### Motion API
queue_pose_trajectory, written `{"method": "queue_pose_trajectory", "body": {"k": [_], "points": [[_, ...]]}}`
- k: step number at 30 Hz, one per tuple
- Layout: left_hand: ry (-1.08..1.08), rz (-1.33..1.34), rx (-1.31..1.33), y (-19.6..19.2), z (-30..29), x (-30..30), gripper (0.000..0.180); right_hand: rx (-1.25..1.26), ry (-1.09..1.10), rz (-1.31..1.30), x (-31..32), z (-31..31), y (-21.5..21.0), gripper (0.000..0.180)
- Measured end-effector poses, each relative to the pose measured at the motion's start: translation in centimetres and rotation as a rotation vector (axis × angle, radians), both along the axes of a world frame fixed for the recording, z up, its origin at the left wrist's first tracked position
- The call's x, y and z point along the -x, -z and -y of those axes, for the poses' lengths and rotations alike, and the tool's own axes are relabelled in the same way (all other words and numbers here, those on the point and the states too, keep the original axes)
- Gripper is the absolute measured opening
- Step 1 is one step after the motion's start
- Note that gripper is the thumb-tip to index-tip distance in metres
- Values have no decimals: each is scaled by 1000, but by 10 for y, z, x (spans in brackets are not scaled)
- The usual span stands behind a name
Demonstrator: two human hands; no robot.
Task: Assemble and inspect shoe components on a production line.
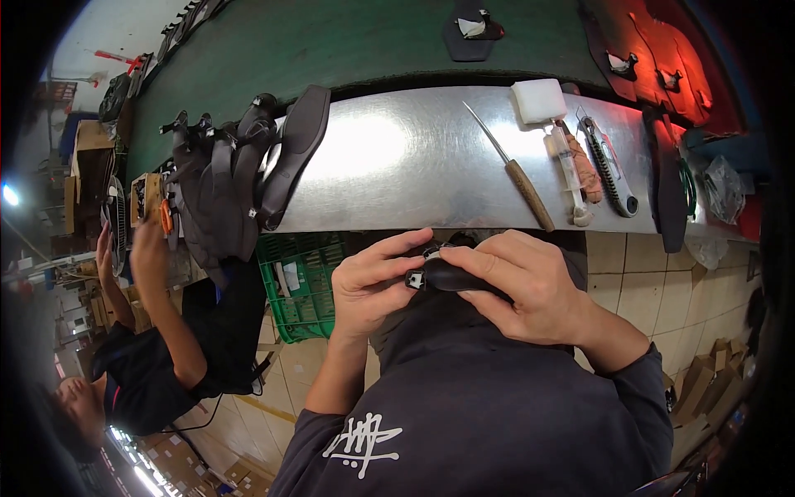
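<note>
My right hand [530, 286] grips a black sandal [451, 277] in front of my body, just below the near edge of the metal table. The sandal is foreshortened, and fingers hide much of it. A small shiny metal fitting shows at its left end. My left hand [373, 277] closes on that end from the left, its fingertips at the fitting. Beyond my hands on the table lies an awl [523, 186] with a wooden handle, its thin point aimed away to the left.
Dark sandals [240, 166] are heaped at the table's left, by a co-worker's raised hand [149, 248]. A white block [538, 101], syringe [570, 170] and cutter knife [611, 170] lie right. Behind runs a green conveyor belt [364, 41] carrying sandals. A green crate [302, 306] stands below.
</note>
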State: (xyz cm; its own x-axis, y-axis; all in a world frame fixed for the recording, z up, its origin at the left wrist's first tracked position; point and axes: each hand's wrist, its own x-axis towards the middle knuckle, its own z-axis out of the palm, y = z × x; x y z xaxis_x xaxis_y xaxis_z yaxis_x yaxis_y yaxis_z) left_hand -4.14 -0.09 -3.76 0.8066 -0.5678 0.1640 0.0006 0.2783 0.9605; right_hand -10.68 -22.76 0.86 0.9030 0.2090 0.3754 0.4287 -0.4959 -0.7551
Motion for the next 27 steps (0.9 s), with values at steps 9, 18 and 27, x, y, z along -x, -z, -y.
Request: {"method": "queue_pose_trajectory", "body": {"k": [9, 18, 27], "points": [[57, 85, -97, -4, 0, -3, 41, 105, -7, -11, 0, -4, -3, 46], [-29, -204, -160, -12, 15, 10, 41, -108, 55, -216, -8, -4, 12, 39], [-31, -363, -227, -15, 18, 14, 44, -59, 11, -263, -8, -3, 22, 16]]}}
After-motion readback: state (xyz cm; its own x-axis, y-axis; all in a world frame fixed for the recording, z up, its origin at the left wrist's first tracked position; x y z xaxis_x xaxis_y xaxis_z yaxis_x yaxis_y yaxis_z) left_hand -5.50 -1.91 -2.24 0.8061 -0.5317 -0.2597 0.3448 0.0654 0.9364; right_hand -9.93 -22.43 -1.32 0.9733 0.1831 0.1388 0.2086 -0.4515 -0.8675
